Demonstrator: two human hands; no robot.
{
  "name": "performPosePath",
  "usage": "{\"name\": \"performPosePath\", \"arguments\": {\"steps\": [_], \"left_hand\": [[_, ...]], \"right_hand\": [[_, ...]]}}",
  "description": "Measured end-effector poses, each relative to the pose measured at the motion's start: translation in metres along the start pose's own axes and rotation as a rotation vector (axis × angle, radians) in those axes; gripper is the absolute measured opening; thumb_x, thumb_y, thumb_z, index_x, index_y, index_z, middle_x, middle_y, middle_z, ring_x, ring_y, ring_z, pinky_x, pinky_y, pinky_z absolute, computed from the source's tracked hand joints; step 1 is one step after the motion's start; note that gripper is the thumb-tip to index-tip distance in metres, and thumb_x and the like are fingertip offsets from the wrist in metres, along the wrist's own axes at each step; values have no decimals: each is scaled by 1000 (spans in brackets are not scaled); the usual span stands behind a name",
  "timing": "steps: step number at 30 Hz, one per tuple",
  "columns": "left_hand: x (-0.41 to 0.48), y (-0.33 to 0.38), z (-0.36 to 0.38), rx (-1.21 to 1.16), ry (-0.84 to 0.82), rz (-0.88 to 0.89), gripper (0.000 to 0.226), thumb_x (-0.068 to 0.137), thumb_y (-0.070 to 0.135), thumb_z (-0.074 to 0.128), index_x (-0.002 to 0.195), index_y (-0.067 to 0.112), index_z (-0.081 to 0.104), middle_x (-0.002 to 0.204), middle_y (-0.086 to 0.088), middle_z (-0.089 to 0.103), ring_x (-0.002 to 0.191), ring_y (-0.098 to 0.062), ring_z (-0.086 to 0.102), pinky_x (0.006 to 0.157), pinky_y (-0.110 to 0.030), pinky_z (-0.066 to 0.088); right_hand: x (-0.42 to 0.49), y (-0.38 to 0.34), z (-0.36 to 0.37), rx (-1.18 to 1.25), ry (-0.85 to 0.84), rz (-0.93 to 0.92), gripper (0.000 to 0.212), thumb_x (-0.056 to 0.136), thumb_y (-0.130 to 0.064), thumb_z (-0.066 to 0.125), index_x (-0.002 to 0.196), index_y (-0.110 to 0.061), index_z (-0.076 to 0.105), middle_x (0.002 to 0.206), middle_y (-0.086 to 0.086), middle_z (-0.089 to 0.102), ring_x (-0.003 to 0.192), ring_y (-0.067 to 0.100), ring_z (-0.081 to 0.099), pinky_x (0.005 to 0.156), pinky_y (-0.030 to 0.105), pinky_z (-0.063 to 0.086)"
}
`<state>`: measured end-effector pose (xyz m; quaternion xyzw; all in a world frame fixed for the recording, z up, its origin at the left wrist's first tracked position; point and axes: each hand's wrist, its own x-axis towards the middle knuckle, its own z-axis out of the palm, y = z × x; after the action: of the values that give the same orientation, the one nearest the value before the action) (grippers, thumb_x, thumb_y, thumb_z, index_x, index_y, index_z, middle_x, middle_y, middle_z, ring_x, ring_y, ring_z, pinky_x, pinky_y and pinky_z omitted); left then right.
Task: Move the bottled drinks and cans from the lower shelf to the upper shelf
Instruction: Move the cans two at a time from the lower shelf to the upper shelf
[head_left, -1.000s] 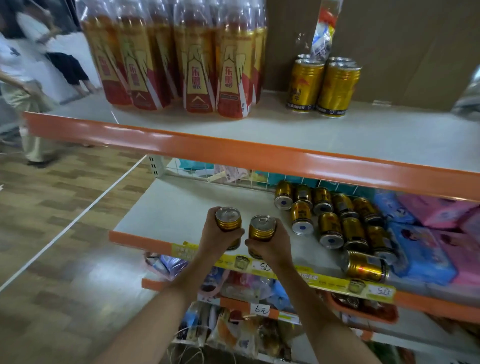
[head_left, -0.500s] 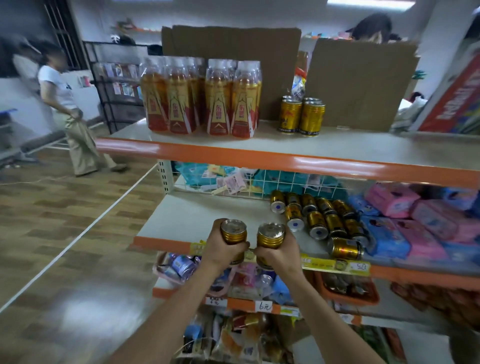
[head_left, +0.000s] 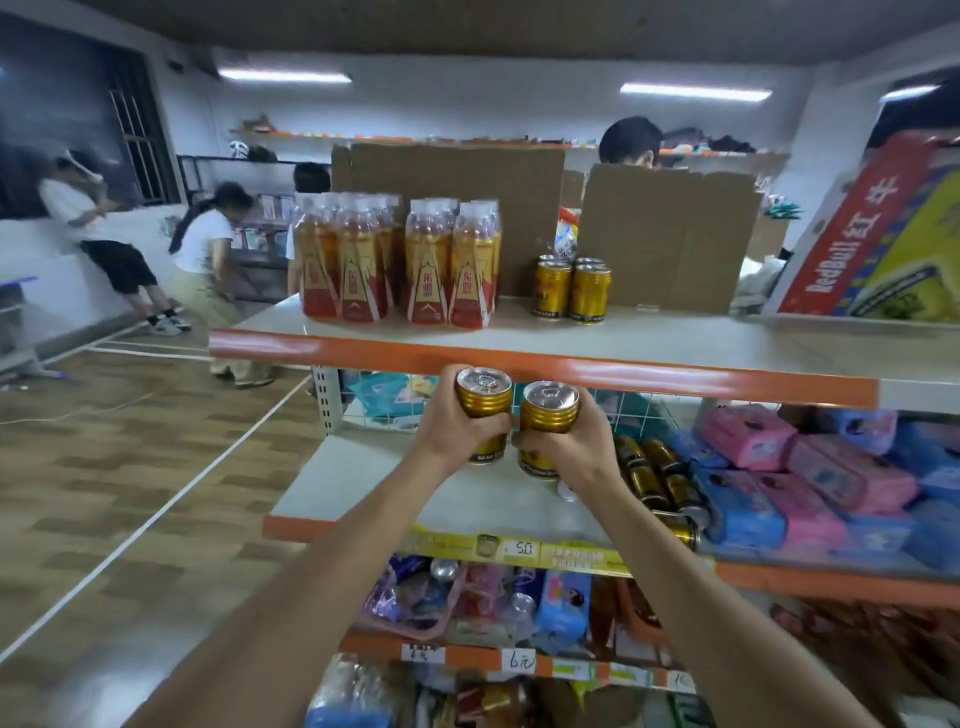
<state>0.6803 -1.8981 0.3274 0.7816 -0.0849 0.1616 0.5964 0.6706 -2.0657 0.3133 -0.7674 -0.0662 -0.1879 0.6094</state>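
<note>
Clasping left can (head_left: 483, 402) in left hand (head_left: 454, 423), right can (head_left: 549, 413) in right hand (head_left: 569, 449), both upright near upper shelf (head_left: 675, 378).

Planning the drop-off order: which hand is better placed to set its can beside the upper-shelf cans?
Probably right: the right hand with its can is almost directly below the standing gold cans; the left hand is further off, below the bottles.

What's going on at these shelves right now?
A person is shifting drinks between shelves. The left hand grips one gold can and the right hand a second can, both upright before the upper shelf. Bottles and a few cans stand there; more cans lie on the lower shelf.
</note>
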Motion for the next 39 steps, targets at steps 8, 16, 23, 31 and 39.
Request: {"name": "performPosePath", "arguments": {"steps": [8,16,23,31,39], "left_hand": [[51,54,-8,23,-18,110,67,61,18,87,116,18,49,104,2,61,95,-13,60,82,-32,51],[94,71,8,11,-35,125,70,59,27,90,115,22,49,106,2,63,97,-15,63,85,-35,52],[142,65,38,40,6,112,67,64,21,88,117,18,47,106,3,60,91,-8,59,69,-18,44],[203,37,75,59,80,43,70,53,29,91,110,22,52,105,1,65,99,-19,63,88,-35,52],[234,17,94,46,67,-47,72,52,26,90,111,19,49,112,-6,64,101,-21,62,90,-35,50]], "right_hand": [[39,-46,-13,61,35,-83,60,43,-21,87,99,-16,64,90,2,74,84,20,71,78,43,60],[88,-58,-25,61,42,-85,66,40,-28,84,101,-16,64,92,2,74,86,21,71,79,49,59],[143,-43,-45,81,35,-83,52,50,-12,87,95,-22,62,87,-1,73,81,18,70,72,38,59],[214,-11,-55,46,-11,-42,55,39,-21,82,90,-26,64,84,-7,73,79,14,68,75,39,58],[250,16,-47,-76,-54,-16,70,31,-34,83,97,-22,66,91,-4,75,88,18,71,83,47,58]]}}
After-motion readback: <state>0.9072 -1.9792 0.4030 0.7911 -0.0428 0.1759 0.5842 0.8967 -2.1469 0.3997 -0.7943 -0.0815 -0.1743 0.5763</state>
